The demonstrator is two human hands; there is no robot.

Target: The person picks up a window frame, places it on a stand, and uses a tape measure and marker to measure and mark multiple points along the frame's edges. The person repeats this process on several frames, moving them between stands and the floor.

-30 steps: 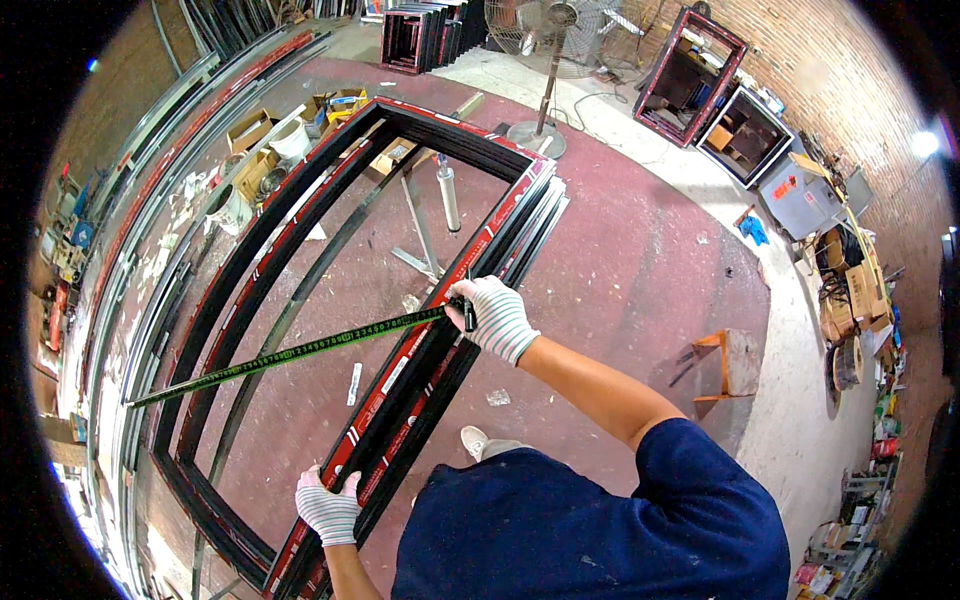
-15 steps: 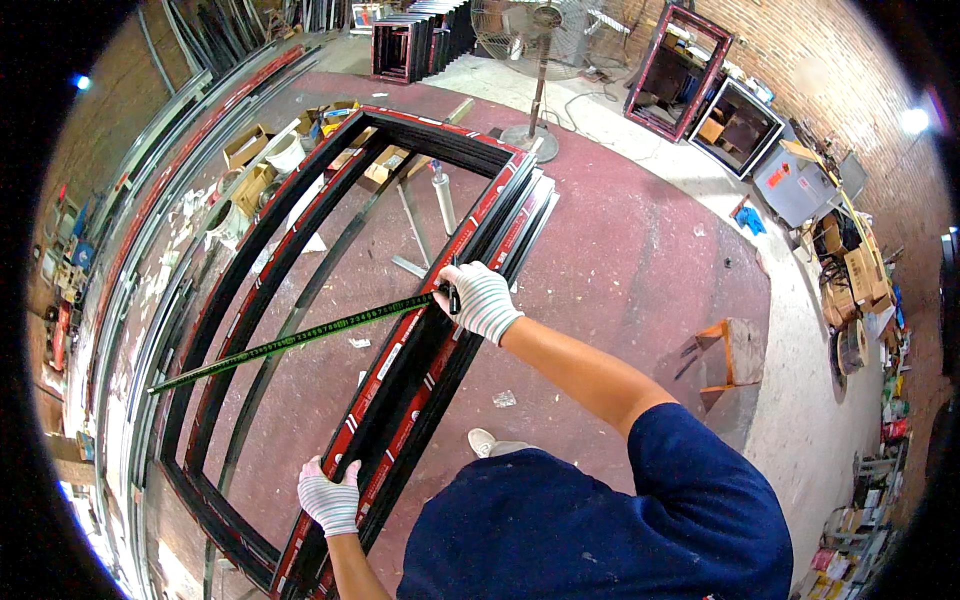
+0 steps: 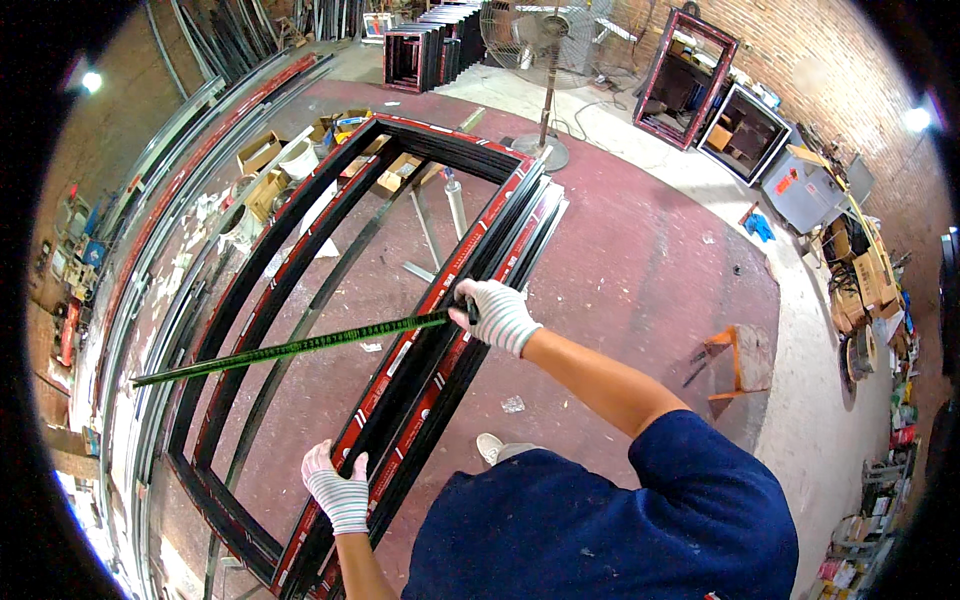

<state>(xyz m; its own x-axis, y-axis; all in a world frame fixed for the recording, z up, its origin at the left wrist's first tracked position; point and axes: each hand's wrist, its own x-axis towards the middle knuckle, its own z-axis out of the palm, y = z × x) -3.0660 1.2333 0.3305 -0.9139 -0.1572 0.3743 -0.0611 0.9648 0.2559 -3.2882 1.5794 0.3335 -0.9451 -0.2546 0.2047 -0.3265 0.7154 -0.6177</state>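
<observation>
My right hand, in a striped white glove, is closed around a dark tape measure above the near long rail. Its green tape blade runs out leftward across the opening, past the far long rails. Under it lies a stack of large black window frames with red protective film along their faces. My left hand, gloved alike, grips the near rail toward its lower end, thumb on the black inner side. The tape measure's case is mostly hidden by my right fingers.
A pedestal fan stands behind the frames. Long metal profiles lie along the left. Boxes and a bucket sit beyond the far rails; a sealant tube stands inside the opening. An orange-brown stool is at right.
The tape blade's free end has swung a little left, and the blade has tilted to show more of its green edge. The whole view has shifted slightly. Both hands keep their grip.
</observation>
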